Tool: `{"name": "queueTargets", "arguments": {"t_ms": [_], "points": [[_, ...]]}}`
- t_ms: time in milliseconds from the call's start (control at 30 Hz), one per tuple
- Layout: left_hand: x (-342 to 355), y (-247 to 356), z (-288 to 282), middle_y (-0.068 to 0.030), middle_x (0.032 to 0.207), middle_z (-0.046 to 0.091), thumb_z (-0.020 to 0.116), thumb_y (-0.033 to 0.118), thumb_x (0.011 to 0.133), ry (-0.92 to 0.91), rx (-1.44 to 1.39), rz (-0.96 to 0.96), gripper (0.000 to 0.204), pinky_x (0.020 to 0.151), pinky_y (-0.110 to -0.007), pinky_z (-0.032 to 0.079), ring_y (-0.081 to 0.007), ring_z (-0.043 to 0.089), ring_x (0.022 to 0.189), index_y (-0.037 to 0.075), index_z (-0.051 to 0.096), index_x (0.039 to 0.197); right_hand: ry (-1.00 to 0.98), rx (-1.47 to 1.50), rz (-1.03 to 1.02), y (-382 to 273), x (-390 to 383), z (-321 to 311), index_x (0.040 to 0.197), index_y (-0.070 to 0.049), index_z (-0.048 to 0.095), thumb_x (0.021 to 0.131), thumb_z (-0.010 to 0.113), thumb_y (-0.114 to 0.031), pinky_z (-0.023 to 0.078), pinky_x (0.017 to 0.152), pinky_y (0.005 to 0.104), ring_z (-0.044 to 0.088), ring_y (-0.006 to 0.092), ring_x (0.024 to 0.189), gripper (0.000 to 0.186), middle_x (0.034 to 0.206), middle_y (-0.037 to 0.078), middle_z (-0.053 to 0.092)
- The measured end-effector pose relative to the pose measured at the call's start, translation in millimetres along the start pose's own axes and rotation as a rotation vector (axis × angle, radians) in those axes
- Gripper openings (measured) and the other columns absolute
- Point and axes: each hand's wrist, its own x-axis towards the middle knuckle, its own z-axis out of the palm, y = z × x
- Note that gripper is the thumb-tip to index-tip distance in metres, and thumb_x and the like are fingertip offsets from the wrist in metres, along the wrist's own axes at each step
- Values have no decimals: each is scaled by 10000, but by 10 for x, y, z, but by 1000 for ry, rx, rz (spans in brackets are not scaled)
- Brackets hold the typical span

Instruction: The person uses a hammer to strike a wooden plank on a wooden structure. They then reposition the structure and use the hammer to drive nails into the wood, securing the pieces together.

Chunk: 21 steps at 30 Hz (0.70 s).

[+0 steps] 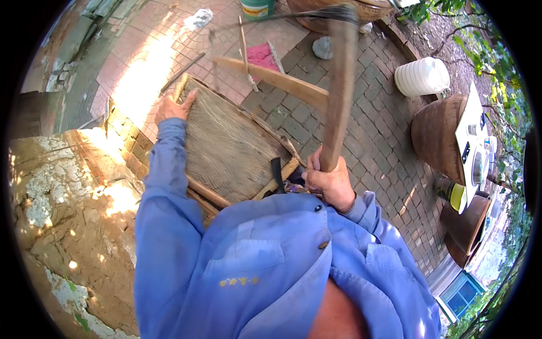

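My right hand (332, 179) is closed around the thick end post of a wooden frame saw (341, 85). The saw rises upright in front of me; its crossbar reaches left to a thinner far arm, and its upper end is blurred. Against my body leans a weathered, shallow wooden box-like panel (234, 147) with a raised rim. At the panel's far left corner, my left hand (176, 107) grips the rim, thumb on the inner side and fingers over the outer edge. A black strap (276, 174) hangs by the panel's near right corner.
Brick paving (378, 141) lies ahead and right. Large brown clay pots (437, 133) with boards on top stand at right, near a white bucket (422, 77). A pink cloth (263, 56) and green bucket (257, 8) are ahead. A crumbling earthen wall (79, 203) is at left.
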Motion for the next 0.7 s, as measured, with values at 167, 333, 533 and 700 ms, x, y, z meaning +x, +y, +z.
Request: {"name": "queueTargets", "arguments": {"t_ms": [167, 333, 533, 700], "points": [[-9, -17, 18, -218, 1075, 705, 521, 951, 671, -14, 26, -36, 1086, 890, -473, 521, -381, 682, 1031, 20, 640, 1218, -50, 62, -122, 270, -113, -220, 752, -75, 449, 768, 693, 94, 404, 604, 284, 476, 105, 677, 297, 725, 6, 497], [-58, 32, -38, -190, 1046, 719, 553, 924, 678, -25, -3, -67, 1043, 904, -450, 525, -358, 690, 1027, 48, 651, 1236, -27, 13, -52, 79, -285, -203, 712, -68, 449, 738, 663, 109, 411, 611, 301, 452, 105, 672, 279, 702, 7, 494], [-24, 80, -25, -191, 1048, 729, 562, 907, 685, 2, 4, -32, 1028, 877, -447, 526, -357, 700, 1007, 65, 654, 1267, 122, 122, 68, -369, -835, -189, 808, -74, 443, 717, 677, 160, 408, 607, 314, 469, 145, 659, 343, 698, 36, 462], [-12, 18, -5, -197, 1019, 725, 569, 897, 694, -16, 1, -36, 1000, 861, -457, 527, -359, 698, 984, 59, 663, 1231, 104, 131, 51, -495, -1212, -287, 773, -73, 464, 746, 652, 178, 390, 635, 311, 477, 134, 706, 315, 720, 13, 493]]}}
